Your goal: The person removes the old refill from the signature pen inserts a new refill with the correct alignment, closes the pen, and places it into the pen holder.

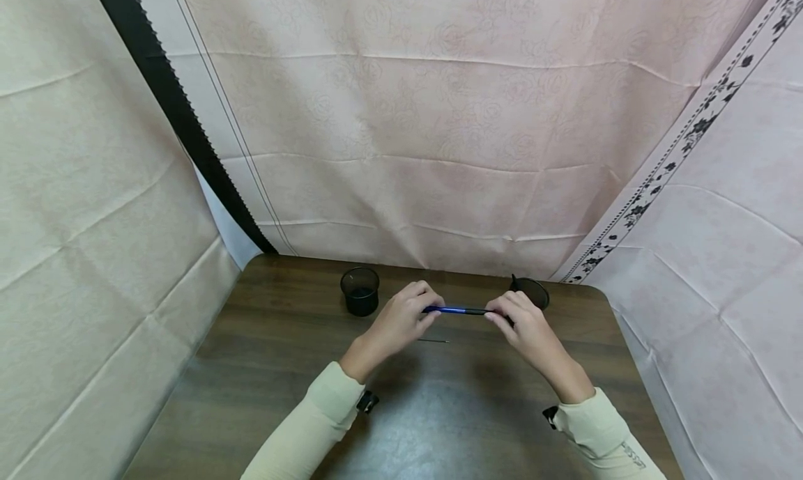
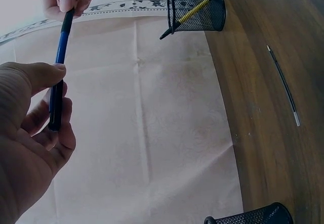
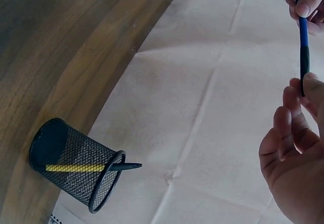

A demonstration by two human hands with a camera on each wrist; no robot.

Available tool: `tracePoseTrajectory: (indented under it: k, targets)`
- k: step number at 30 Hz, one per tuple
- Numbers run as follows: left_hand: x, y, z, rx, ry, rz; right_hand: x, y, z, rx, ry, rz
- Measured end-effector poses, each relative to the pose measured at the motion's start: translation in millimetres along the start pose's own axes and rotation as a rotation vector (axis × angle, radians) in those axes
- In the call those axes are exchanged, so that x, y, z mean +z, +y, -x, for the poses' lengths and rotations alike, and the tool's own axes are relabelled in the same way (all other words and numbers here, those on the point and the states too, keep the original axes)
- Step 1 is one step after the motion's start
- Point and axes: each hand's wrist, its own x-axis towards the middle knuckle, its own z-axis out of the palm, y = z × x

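A blue pen with black ends (image 1: 461, 311) is held level above the table between both hands. My left hand (image 1: 401, 318) pinches one end of it between thumb and fingers. At the other end, my right hand (image 1: 523, 327) pinches the black grip section. On the table below lies a thin dark pen refill (image 2: 284, 84) with a pale end, touched by neither hand. Beyond the right hand stands a black mesh cup (image 3: 76, 158) holding a yellow pen (image 3: 76, 168), whose black end sticks out over the rim.
A second black mesh cup (image 1: 360, 293) stands at the back left of the brown wooden table (image 1: 263, 368). Pale patterned cloth (image 1: 401, 132) hangs behind the table and along both sides.
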Motion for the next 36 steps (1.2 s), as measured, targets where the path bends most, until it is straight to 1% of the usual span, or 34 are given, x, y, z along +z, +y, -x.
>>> tracePoseTrajectory:
  k: [4,8,12,15,20,25,27,32,36]
  targets:
    - [0.9,-0.2,-0.4,0.0,-0.001,-0.005,1.2,0.0,0.9,0.009,0.019,-0.012]
    - [2.2,-0.2,-0.6,-0.003,-0.012,-0.002,2.5,0.4,1.5,-0.02,0.051,-0.017]
    - [1.9,0.8,-0.4,-0.008,-0.017,0.012,2.4,0.9,1.2,-0.031,0.063,-0.024]
    - [1.4,1.3,-0.5,-0.002,-0.01,0.019,1.5,1.1,1.2,-0.032,0.053,-0.026]
    - [2.3,0.3,-1.3,0.025,0.014,0.027,-0.3,0.1,0.5,-0.045,0.026,-0.017]
    - [3.9,-1.2,-1.1,0.046,0.029,0.016,-1.5,-1.6,0.5,-0.039,-0.002,-0.006]
    - [3.8,-1.1,-1.0,0.038,0.024,0.015,-1.2,-2.2,0.6,-0.031,-0.012,0.007]
    - [3.8,-0.7,-1.1,-0.007,-0.002,0.021,0.1,-4.0,-1.0,-0.018,-0.04,0.041]
    - [6.0,0.1,-2.2,-0.023,-0.013,0.016,0.0,-5.8,-2.5,-0.043,-0.051,0.065]
